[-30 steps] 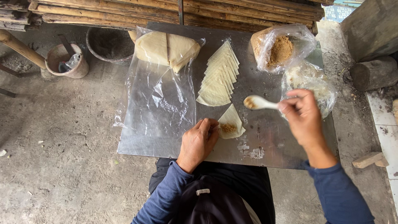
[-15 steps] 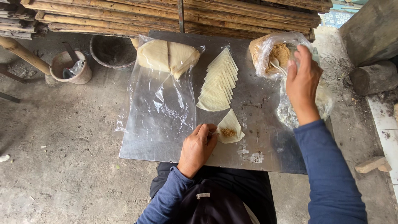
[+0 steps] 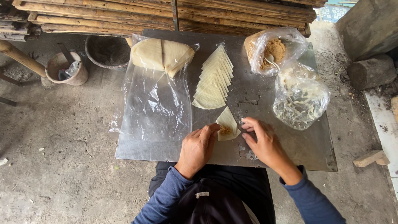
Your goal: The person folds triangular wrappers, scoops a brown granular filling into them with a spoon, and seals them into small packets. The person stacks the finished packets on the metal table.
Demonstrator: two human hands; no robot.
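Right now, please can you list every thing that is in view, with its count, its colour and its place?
metal sheet: one, grey, on the person's lap
triangle wrapper with brown filling: one, cream, front middle of sheet
fanned wrapper row: one, cream, sheet middle
wrapper stack in plastic: one, cream, far left
brown filling bag with spoon: one, clear, far right
bag of pale strips: one, clear, right
buckets: two, brownish and dark, ground at left
wood planks: stacked, brown, top
left hand: touches wrapper's left edge
right hand: at wrapper's right edge
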